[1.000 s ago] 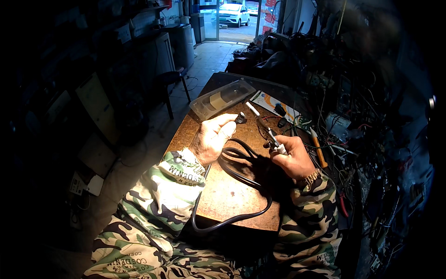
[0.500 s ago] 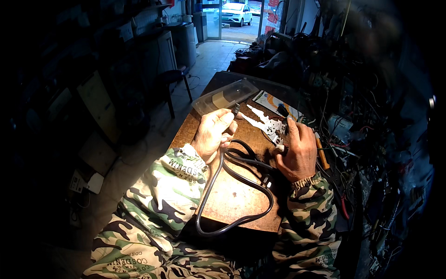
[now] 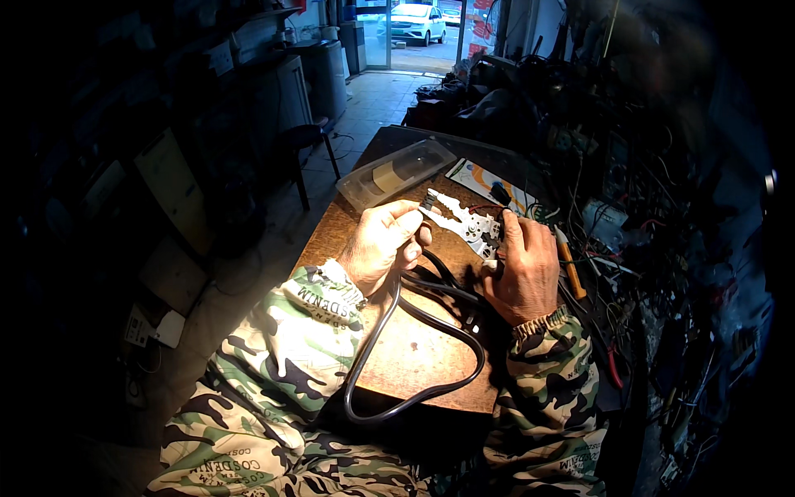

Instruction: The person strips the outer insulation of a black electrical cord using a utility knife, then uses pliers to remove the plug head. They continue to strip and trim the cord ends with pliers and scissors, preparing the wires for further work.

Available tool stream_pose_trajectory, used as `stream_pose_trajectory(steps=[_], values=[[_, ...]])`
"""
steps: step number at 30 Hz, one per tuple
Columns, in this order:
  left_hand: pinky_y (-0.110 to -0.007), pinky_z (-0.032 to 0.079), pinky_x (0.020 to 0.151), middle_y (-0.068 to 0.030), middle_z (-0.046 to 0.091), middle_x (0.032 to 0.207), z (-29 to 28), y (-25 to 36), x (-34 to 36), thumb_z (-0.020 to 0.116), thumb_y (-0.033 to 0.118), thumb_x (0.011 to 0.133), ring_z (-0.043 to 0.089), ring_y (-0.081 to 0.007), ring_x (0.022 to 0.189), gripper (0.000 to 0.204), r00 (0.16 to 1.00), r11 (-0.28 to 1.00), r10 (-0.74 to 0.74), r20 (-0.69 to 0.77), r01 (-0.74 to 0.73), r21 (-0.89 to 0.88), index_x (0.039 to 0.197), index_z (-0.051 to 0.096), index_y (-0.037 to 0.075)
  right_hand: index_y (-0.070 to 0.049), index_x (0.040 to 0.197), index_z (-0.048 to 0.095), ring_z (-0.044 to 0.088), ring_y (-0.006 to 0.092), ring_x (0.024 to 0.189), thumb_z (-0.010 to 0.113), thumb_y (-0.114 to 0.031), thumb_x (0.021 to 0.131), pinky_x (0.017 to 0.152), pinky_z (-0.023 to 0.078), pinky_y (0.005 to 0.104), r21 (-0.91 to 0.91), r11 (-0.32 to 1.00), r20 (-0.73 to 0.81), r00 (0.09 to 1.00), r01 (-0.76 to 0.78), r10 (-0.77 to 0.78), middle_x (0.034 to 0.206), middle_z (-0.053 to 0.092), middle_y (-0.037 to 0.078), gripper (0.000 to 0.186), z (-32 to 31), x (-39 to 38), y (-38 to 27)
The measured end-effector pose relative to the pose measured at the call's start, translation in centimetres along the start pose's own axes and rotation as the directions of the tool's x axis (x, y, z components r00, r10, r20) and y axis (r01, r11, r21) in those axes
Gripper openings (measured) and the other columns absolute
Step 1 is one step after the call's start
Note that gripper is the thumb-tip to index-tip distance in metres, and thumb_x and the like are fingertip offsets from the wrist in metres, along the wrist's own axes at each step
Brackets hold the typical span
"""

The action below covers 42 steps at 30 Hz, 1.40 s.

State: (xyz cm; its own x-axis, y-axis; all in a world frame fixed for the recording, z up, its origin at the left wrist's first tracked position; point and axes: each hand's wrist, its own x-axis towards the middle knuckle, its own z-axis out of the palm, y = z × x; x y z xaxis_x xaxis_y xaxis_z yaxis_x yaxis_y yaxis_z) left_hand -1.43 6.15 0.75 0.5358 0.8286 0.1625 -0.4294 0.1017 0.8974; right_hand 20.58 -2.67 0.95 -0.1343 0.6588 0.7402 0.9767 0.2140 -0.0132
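Observation:
Between its thumb and fingers my left hand (image 3: 377,244) pinches a black power cable (image 3: 435,323), close to its dark ribbed end piece (image 3: 428,200). The rest of that cable loops over the lit wooden bench top below my hands. My right hand (image 3: 526,269) is wrapped around a silver wire stripper (image 3: 474,228), whose handles are mostly hidden in the palm. The tool's jaws are spread and point left, with their tips right at the ribbed end piece by my left fingertips. Whether the jaws touch it I cannot tell.
Beyond my hands lies a clear plastic box (image 3: 397,176) beside a white and orange card (image 3: 489,180). An orange-handled tool (image 3: 571,267) and a red handle (image 3: 614,369) lie on the right, among tangled wires. A dark stool (image 3: 305,139) stands on the floor left of the bench.
The wire stripper in my right hand has shifted slightly left, bringing its jaws up to the cable's ribbed end. My left hand has moved only a little.

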Motion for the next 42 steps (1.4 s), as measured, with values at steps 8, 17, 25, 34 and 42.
stream_pose_trajectory(steps=[8,17,25,34,42], values=[[-0.017,0.041,0.050,-0.0093,0.070,0.088,-1.2,-0.4,0.0,0.061,0.012,0.100,0.053,-0.0049,0.059,0.020,0.997,0.997,0.069,0.044,-0.069,0.018,0.116,0.063,0.000,0.006,0.121,0.056,0.056,0.0339,0.093,0.082,-0.008,0.058,0.081,0.045,0.0416,-0.004,0.999,0.021,0.999,0.035,-0.035,0.103,0.058,0.019,0.069,-0.1,0.1,0.2],[-0.015,0.041,0.054,-0.0032,0.070,0.083,-1.5,-0.3,-0.3,0.064,0.011,0.099,0.057,-0.0018,0.065,0.021,0.978,0.955,0.205,0.041,-0.209,0.208,0.117,0.067,0.001,0.009,0.120,0.059,0.062,0.0370,0.091,0.076,-0.008,0.064,0.081,0.051,0.0436,0.243,0.966,0.195,0.980,-0.087,0.039,0.097,0.061,0.021,0.061,-0.5,0.1,0.2],[-0.017,0.044,0.057,-0.0024,0.069,0.082,-1.6,0.1,-0.7,0.062,0.009,0.099,0.058,-0.0033,0.067,0.019,0.961,0.913,0.257,0.098,-0.275,0.302,0.116,0.067,0.000,0.011,0.117,0.062,0.068,0.0417,0.092,0.065,-0.007,0.071,0.085,0.054,0.0428,0.516,0.841,0.276,0.961,-0.161,0.014,0.103,0.067,0.029,0.050,0.5,0.1,0.9],[-0.016,0.042,0.056,-0.0001,0.065,0.081,-0.8,1.2,-1.3,0.061,0.009,0.099,0.055,-0.0024,0.067,0.019,0.973,0.923,0.203,0.110,-0.228,0.309,0.115,0.068,-0.002,0.012,0.114,0.064,0.071,0.0361,0.090,0.061,-0.006,0.069,0.082,0.054,0.0392,0.551,0.717,0.570,0.820,-0.427,0.050,0.098,0.069,0.029,0.049,-1.8,1.5,0.9],[-0.019,0.039,0.049,-0.0037,0.066,0.078,-0.7,1.3,-0.7,0.061,0.019,0.100,0.051,-0.0052,0.055,0.020,0.996,0.964,0.080,0.049,-0.090,0.252,0.107,0.064,0.001,0.011,0.120,0.060,0.066,0.0419,0.096,0.066,-0.014,0.073,0.086,0.053,0.0455,0.467,0.860,0.343,0.938,-0.206,0.039,0.104,0.065,0.028,0.053,0.4,-0.1,1.0]])
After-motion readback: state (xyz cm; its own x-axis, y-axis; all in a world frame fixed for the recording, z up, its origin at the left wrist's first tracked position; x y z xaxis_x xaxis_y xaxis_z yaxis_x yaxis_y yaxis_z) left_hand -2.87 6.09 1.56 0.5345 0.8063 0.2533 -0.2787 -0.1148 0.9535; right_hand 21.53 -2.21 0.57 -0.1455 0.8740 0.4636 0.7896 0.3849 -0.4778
